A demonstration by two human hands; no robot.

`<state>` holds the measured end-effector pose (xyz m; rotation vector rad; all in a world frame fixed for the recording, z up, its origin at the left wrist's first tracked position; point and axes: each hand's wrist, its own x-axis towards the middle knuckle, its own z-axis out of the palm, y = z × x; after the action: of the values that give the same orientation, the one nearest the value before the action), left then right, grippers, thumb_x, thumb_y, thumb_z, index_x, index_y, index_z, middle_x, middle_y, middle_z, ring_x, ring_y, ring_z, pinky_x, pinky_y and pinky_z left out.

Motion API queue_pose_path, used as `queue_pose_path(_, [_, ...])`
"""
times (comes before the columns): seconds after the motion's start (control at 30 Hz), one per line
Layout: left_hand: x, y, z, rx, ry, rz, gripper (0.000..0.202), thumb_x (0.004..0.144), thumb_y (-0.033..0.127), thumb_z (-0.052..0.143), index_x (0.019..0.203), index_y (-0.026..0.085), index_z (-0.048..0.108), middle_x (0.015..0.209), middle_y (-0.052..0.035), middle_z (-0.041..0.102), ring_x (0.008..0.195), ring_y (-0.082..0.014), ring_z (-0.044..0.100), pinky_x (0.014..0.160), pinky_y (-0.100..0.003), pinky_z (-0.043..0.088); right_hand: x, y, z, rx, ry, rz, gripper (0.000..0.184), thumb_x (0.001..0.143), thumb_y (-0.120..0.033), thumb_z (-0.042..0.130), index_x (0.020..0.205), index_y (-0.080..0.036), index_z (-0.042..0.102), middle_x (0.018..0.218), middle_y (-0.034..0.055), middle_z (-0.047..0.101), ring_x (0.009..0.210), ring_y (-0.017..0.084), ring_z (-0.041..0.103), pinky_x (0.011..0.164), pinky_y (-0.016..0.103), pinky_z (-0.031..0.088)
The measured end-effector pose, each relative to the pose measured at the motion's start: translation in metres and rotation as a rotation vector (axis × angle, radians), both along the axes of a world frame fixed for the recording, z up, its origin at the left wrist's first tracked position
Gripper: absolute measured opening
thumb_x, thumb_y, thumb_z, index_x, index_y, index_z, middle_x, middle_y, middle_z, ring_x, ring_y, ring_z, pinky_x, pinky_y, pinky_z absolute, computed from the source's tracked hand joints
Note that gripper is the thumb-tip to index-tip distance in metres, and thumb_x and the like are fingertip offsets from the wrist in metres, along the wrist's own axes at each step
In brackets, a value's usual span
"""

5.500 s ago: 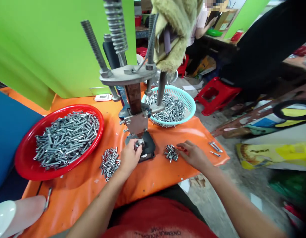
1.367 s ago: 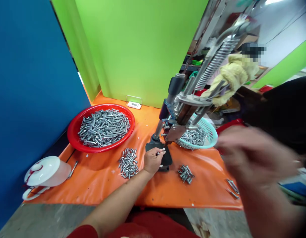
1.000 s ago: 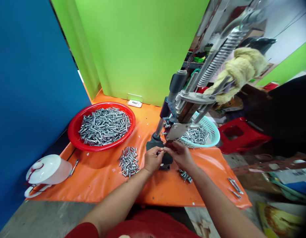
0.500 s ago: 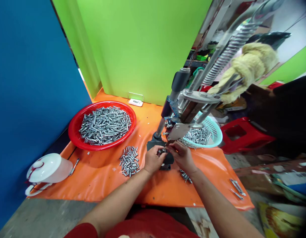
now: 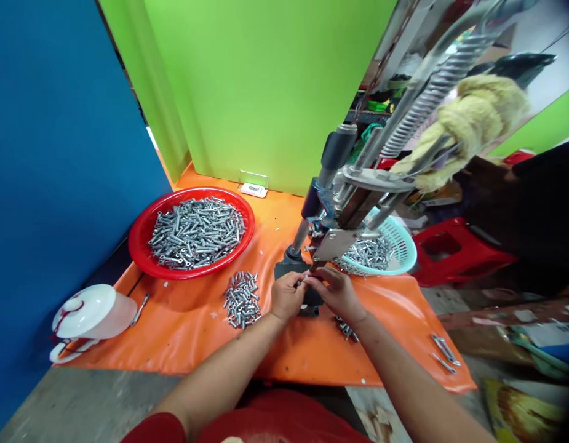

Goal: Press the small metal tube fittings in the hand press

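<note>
My left hand (image 5: 286, 295) and my right hand (image 5: 337, 294) meet with their fingertips closed in a pinch, just under the tool of a hand-lever press (image 5: 334, 243). Between the fingertips is a small metal part, mostly covered by them; its exact shape is hidden. The press base (image 5: 284, 269) lies behind and under the hands. Left of my left hand is a pile of short metal sleeves (image 5: 242, 299). A few small metal pieces (image 5: 347, 329) lie below my right wrist, partly covered by the forearm.
A red basin (image 5: 135, 255) heaped with long ring-ended metal fasteners stands at the left. Behind the press is a light-blue basket (image 5: 406, 246) of metal parts. A white lidded container (image 5: 97, 311) sits at the left edge, loose spanners (image 5: 445, 351) at the right. Orange sheeting (image 5: 187, 332) covers the table.
My fingertips have drawn closer together around the small metal part, which showed more before. The view has shifted slightly; the press and containers otherwise stay as they were.
</note>
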<state>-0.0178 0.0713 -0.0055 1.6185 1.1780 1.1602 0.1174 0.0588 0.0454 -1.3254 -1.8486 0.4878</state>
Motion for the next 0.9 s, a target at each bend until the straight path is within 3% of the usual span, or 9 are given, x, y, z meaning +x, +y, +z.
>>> queue_pose_path(0.47, [-0.001,-0.003,0.004,0.046,0.099,-0.005,0.014,0.08,0.02,0.057,0.089,0.021,0.068,0.083,0.0003,0.069,0.076,-0.0119,0.061,0.07,-0.022,0.044,0.006,0.001,-0.012,-0.031,0.125,-0.026,0.017,0.083,-0.035,0.06,0.079,-0.018,0.063,0.073,0.002,0.06,0.068,0.013,0.057,0.063,0.023,0.047])
queue_pose_path(0.7, [-0.004,-0.005,0.002,-0.02,0.041,0.007,0.031,0.075,0.026,0.064,0.105,0.018,0.062,0.086,-0.0011,0.069,0.061,-0.0094,0.056,0.061,-0.022,0.046,0.006,0.0,-0.009,0.017,0.083,-0.017,0.015,0.085,-0.032,0.057,0.08,-0.019,0.061,0.075,0.003,0.059,0.072,0.013,0.056,0.067,0.025,0.047])
queue_pose_path(0.9, [-0.003,-0.003,-0.003,0.05,-0.063,-0.023,0.018,0.08,0.022,0.06,0.095,0.017,0.067,0.089,-0.0038,0.07,0.078,-0.0129,0.063,0.074,-0.024,0.048,0.004,0.0,-0.004,0.046,0.076,-0.02,0.017,0.085,-0.033,0.057,0.076,-0.019,0.06,0.073,0.0025,0.057,0.069,0.013,0.056,0.065,0.025,0.048])
